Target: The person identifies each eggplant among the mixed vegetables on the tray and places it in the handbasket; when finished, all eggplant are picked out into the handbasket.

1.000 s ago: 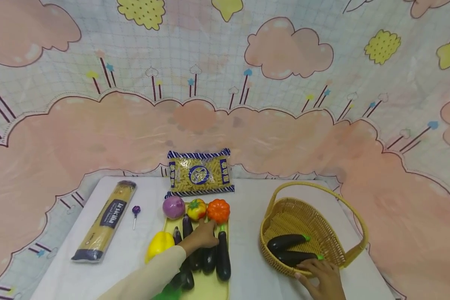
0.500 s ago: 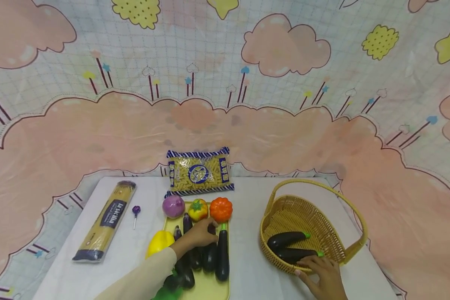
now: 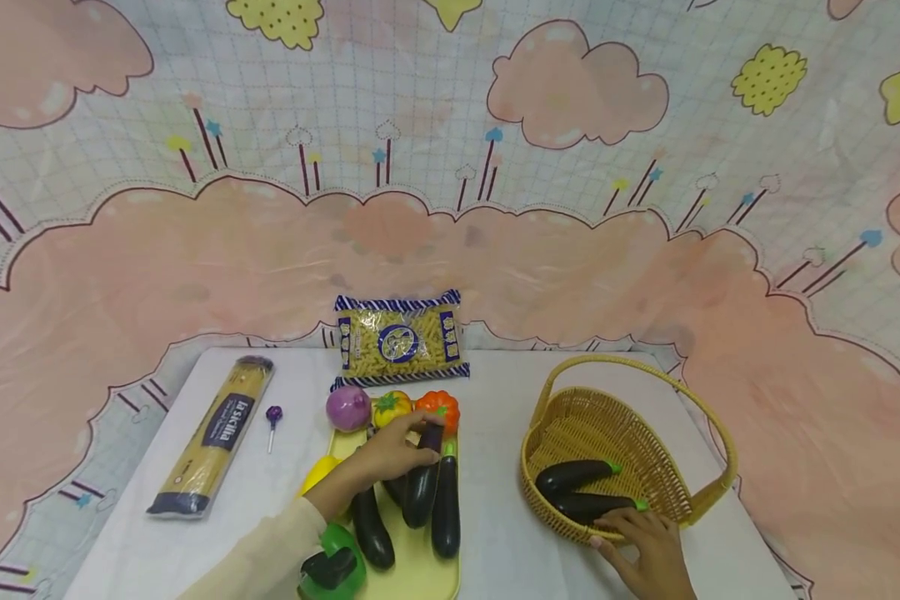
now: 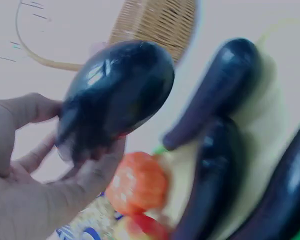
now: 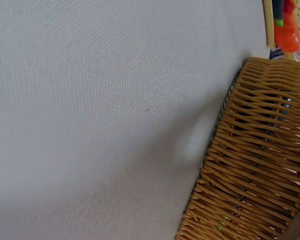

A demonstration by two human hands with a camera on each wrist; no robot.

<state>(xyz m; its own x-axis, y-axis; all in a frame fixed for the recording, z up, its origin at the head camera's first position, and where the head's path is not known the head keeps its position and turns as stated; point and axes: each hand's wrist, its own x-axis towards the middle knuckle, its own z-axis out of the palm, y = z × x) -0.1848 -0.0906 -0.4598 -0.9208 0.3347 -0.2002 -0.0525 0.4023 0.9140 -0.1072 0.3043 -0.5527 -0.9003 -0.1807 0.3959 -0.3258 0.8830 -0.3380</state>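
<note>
My left hand (image 3: pixel 390 454) grips a glossy dark eggplant (image 3: pixel 420 497) by its narrow end, raised over the yellow tray (image 3: pixel 423 575). In the left wrist view the eggplant (image 4: pixel 122 85) points its rounded end away from the fingers. Other eggplants lie on the tray, one at its right edge (image 3: pixel 446 508) and another nearer the front (image 3: pixel 372 533). At the right, my right hand (image 3: pixel 648 550) holds the near rim of a wicker basket (image 3: pixel 607 421), fingers over the rim and thumb outside. Two eggplants (image 3: pixel 573 477) with green stems lie inside. The right wrist view shows the woven wall (image 5: pixel 255 150).
A purple onion (image 3: pixel 348 408), a yellow-red vegetable (image 3: pixel 392 408) and an orange-red pumpkin-like vegetable (image 3: pixel 438 404) line the tray's back. Green (image 3: pixel 351 575) and yellow peppers (image 3: pixel 318 473) sit at its left. Behind stands a pasta bag (image 3: pixel 397 342); further left are spaghetti (image 3: pixel 213 442) and a lollipop (image 3: pixel 273 414).
My left hand has taken hold of an eggplant among the others and lifted it from the tray. My right hand stays on the basket's rim.
</note>
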